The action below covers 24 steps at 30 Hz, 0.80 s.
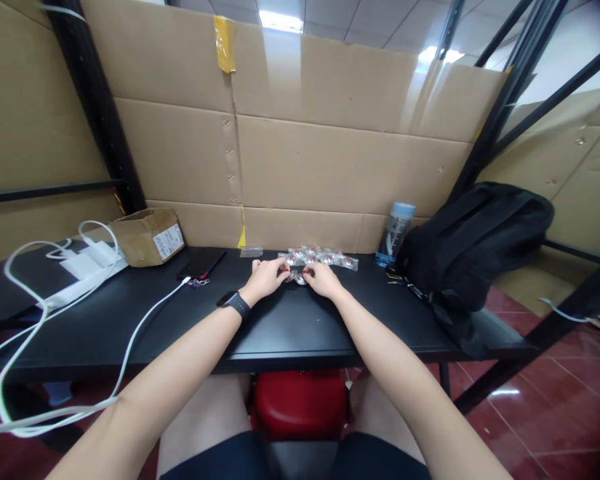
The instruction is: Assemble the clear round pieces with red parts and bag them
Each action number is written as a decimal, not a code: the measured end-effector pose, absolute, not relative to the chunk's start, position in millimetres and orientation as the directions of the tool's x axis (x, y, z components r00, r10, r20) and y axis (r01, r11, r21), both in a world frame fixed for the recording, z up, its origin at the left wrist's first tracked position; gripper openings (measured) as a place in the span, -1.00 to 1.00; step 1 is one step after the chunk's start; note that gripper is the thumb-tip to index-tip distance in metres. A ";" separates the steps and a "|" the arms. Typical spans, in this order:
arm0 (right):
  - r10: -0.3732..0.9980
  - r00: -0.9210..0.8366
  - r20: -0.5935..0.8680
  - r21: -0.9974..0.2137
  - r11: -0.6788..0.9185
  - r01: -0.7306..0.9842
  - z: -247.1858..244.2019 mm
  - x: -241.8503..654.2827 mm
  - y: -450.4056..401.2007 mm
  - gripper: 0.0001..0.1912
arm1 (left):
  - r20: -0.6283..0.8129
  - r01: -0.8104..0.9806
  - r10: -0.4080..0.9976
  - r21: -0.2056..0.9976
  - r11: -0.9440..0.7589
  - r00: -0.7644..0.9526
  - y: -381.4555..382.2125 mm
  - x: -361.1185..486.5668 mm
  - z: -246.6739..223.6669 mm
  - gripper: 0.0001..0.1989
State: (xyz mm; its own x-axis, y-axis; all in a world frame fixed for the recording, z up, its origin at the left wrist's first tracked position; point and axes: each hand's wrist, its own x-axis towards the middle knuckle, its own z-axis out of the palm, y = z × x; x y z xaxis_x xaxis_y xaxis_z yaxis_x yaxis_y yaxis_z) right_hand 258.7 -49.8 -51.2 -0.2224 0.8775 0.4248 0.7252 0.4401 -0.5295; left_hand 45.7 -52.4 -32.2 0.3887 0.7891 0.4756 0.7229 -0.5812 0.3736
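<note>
Both of my hands meet over the middle of the black desk point(285, 327), close together. My left hand point(267, 277), with a dark watch point(234, 303) on its wrist, is closed, thumb and forefinger pinching a small shiny piece point(291, 275) with a bit of red. My right hand point(323, 279) is pinched too, on a small red-and-silver piece point(303, 276). Exact kinds are too small to make out. Just behind the fingers lies a row of small clear packets point(325, 255) with red and silver contents. A flat clear plastic piece point(251, 252) lies left of them.
On the right stand a water bottle point(395, 235) and a black backpack point(480, 243), with keys point(395, 275) beside them. Leftward are a dark phone point(200, 264) on a white cable, a cardboard box point(147, 237) and a power strip point(87, 270). Cardboard panels point(300, 160) wall the back.
</note>
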 end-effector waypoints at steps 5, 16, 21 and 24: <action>0.889 -0.202 0.411 -0.815 0.458 0.355 -50.4 250.0 -48.2 -0.88 | 0.487 0.685 0.824 0.495 -0.534 0.291 -53.2 46.6 -27.1 -0.88; 0.932 -0.202 0.300 -0.946 0.318 0.058 -47.5 238.3 -60.0 -0.82 | 0.470 0.528 0.823 0.633 -0.566 0.318 -43.2 45.5 -34.3 -0.80; 0.940 -0.216 0.265 -0.963 0.268 -0.013 -46.5 238.0 -62.6 -0.76 | 0.466 0.520 0.815 0.628 -0.579 0.344 -43.3 45.5 -35.6 -0.81; 0.941 -0.218 0.260 -0.965 0.257 -0.043 -45.0 240.2 -64.3 -0.68 | 0.459 0.520 0.814 0.626 -0.581 0.356 -43.7 44.5 -35.3 -0.83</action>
